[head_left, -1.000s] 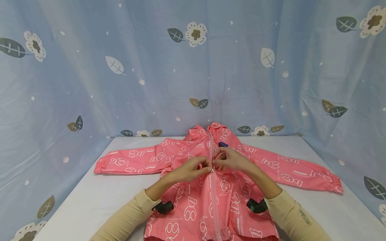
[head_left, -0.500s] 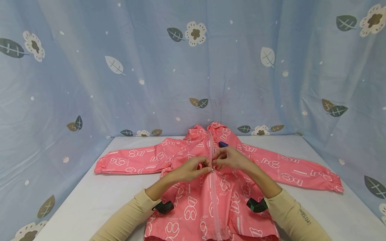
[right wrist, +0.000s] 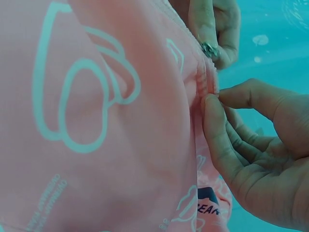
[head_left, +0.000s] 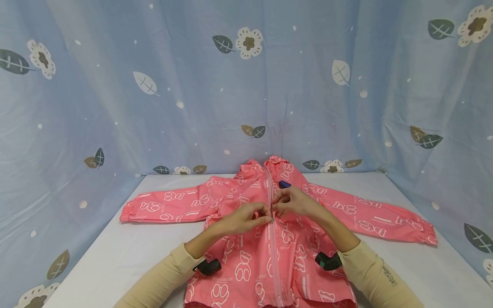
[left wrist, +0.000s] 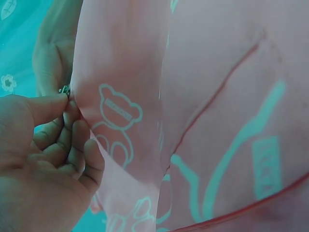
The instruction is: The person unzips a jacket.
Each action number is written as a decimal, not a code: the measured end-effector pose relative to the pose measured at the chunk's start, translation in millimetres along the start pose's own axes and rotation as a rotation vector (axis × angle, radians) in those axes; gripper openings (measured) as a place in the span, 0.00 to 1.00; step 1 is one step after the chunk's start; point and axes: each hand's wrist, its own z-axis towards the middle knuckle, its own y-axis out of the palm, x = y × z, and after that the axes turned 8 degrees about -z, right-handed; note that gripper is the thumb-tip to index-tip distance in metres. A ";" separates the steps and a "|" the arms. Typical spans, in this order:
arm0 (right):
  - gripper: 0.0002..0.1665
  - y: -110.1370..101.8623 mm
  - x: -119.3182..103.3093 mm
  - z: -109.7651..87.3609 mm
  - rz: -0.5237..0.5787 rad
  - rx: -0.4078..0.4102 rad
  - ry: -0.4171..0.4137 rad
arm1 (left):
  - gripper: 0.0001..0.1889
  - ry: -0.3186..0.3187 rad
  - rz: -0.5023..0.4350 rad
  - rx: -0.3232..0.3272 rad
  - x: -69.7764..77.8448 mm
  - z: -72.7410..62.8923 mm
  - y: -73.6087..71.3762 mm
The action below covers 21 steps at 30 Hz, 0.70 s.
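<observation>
1. Left hand (head_left: 246, 217): thumb and forefinger are nearly closed, pinching at the metal zip slider (right wrist: 209, 50), which sits at the thumb tip, 3 o'clock from the hand; its pull tab is hard to make out.
2. Right hand (head_left: 294, 202): thumb and forefinger pinch the edge of the zip tape (head_left: 274, 261), the slider lying at 8 o'clock; the other fingers are partly hidden in the head view.
3. The tape, smooth and pale pink, runs from 12 to 6 o'clock down the pink jacket (head_left: 244, 250), thin creased cloth with white-outlined bears.
4. At 11 o'clock from the right hand: a small navy patch (head_left: 284, 185).
5. Jacket sleeves (head_left: 379, 218) reach 9 and 4 o'clock, cuffs gathered.
6. At 5 and 7 o'clock, beige sleeves (head_left: 169, 273) are cut off by the lower edge.
</observation>
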 end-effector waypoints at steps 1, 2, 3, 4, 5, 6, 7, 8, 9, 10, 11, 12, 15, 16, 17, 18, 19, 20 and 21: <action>0.14 -0.3 0.2 -0.1 0.000 0.002 0.003 | 0.04 0.002 -0.005 -0.001 0.2 -1.0 0.7; 0.14 -0.6 0.8 -0.2 0.000 0.002 0.003 | 0.04 0.000 -0.013 -0.004 1.5 -2.0 1.4; 0.14 -0.8 0.9 -0.3 0.000 0.002 0.006 | 0.04 -0.004 -0.018 -0.004 6.1 -3.6 2.0; 0.13 -1.0 0.8 -0.6 -0.002 0.002 0.008 | 0.04 -0.004 -0.026 -0.005 6.5 -4.6 2.8; 0.13 -1.2 0.8 -1.0 -0.001 0.002 0.008 | 0.04 0.001 -0.030 -0.006 6.5 -5.2 3.4; 0.13 -1.2 1.0 -1.2 -0.001 0.004 0.009 | 0.04 0.002 -0.034 -0.009 6.4 -6.0 4.0; 0.13 -1.0 1.2 -1.5 -0.001 0.004 0.009 | 0.04 0.004 -0.033 -0.013 6.3 -6.6 4.5; 0.13 -0.9 1.6 -1.8 0.000 0.005 0.010 | 0.04 0.004 -0.034 -0.019 6.8 -7.2 4.9; 0.13 -0.9 1.6 -2.2 0.001 0.008 0.013 | 0.03 0.010 -0.031 -0.024 6.4 -7.7 5.4; 0.13 -1.0 2.5 -2.6 0.001 0.010 0.011 | 0.03 0.017 -0.029 -0.031 2.7 -7.7 5.9; 0.13 -1.2 3.7 -3.0 0.000 0.011 0.002 | 0.03 0.020 -0.025 -0.037 3.5 -8.4 6.2; 0.14 -1.3 4.6 -3.3 0.000 0.014 0.001 | 0.03 0.017 -0.027 -0.042 4.4 -9.2 6.7; 0.14 -2.1 7.3 -4.0 0.008 0.022 -0.007 | 0.04 0.008 -0.040 -0.055 7.3 -11.1 7.6; 0.14 -2.4 8.1 -4.1 0.008 0.024 -0.012 | 0.04 0.002 -0.046 -0.058 8.0 -11.7 7.8; 0.14 -2.8 8.7 -4.0 0.011 0.025 -0.015 | 0.04 -0.002 -0.051 -0.060 8.2 -12.2 8.1; 0.14 -3.1 9.0 -3.8 0.016 0.026 -0.012 | 0.04 -0.007 -0.056 -0.061 8.4 -12.5 8.3; 0.14 -3.4 9.3 -3.5 0.019 0.026 -0.014 | 0.04 -0.007 -0.060 -0.061 8.3 -13.0 8.4; 0.15 -3.7 9.3 -3.3 0.021 0.026 -0.014 | 0.04 -0.007 -0.062 -0.059 8.4 -13.4 8.6; 0.15 -4.1 8.9 -3.2 0.024 0.025 -0.014 | 0.04 -0.006 -0.062 -0.058 8.6 -13.8 8.7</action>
